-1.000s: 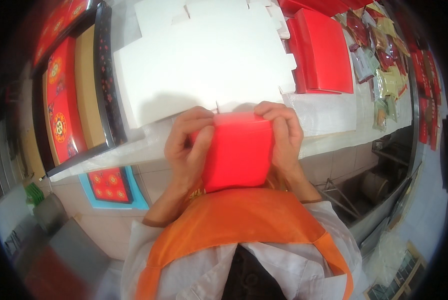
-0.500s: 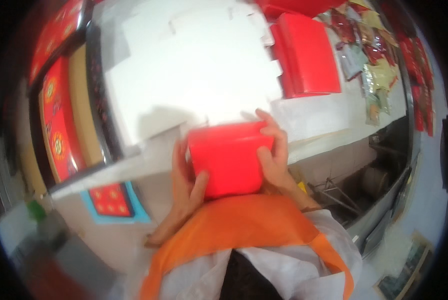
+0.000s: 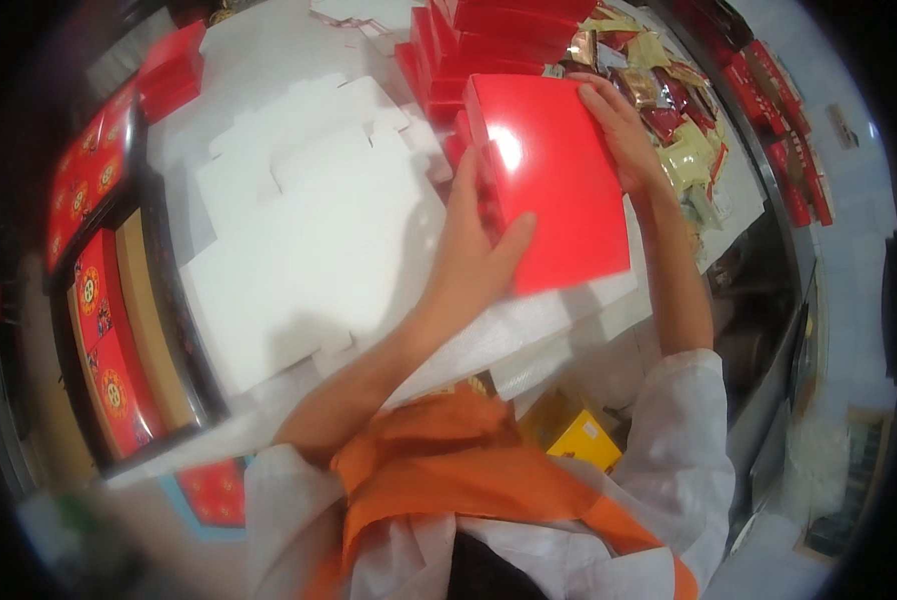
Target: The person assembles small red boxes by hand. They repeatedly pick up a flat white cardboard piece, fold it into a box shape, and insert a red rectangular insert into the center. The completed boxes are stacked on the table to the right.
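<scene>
A glossy red box [image 3: 559, 190] is held between my two hands above the right part of the table. My left hand [image 3: 469, 235] grips its left side, with the thumb lying on the top face and the fingers along the edge. My right hand [image 3: 614, 130] wraps round its far right corner; some of those fingers are hidden behind the box. Just beyond stand stacked red boxes [image 3: 504, 50]. To the left lies a pile of flat white cardboard blanks [image 3: 299, 220], partly under my left forearm's shadow.
Small foil packets [image 3: 684, 150] in gold, dark red and pale wrappers lie on the right. Patterned red boxes in black-edged trays [image 3: 109, 330] line the left side. Another red box [image 3: 172, 70] sits far left. Below the table edge shows a yellow box [image 3: 586, 440].
Both hands have carried the red box away from my body, forward and to the right, towards the stacked boxes. My arms are now stretched out.
</scene>
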Tool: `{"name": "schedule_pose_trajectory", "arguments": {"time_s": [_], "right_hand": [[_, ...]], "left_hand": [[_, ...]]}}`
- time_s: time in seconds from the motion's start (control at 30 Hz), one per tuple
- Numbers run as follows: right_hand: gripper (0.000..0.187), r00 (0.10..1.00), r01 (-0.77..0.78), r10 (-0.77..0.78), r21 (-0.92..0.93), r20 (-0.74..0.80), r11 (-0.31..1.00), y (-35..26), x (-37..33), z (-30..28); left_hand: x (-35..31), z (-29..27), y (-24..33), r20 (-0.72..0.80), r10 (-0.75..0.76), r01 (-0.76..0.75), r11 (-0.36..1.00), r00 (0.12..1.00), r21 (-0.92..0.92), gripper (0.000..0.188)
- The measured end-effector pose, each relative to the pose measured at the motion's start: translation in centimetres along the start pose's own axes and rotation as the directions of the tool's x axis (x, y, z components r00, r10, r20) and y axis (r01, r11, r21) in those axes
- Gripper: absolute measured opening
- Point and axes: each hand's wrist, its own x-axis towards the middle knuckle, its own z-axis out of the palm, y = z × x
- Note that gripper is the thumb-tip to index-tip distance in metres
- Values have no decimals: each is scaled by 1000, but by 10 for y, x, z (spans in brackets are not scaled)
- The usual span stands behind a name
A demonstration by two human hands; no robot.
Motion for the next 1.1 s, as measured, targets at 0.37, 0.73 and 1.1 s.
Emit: {"name": "schedule_pose_trajectory", "arguments": {"time_s": [0.37, 0.73, 1.1], "right_hand": [[38, 947, 190, -289, -480, -141, 856, 60, 26, -42], [55, 730, 674, -303, -568, 613, 473, 85, -127, 151], [60, 738, 670, -86, -713, 669, 207, 120, -112, 190]], "left_hand": [[-38, -37, -13, -82, -50, 80, 904, 995, 419, 51], [-169, -232, 10, -646, 144, 615, 208, 750, 761, 55], [-159, -211, -6, -717, 143, 687, 212, 682, 695, 50]]}}
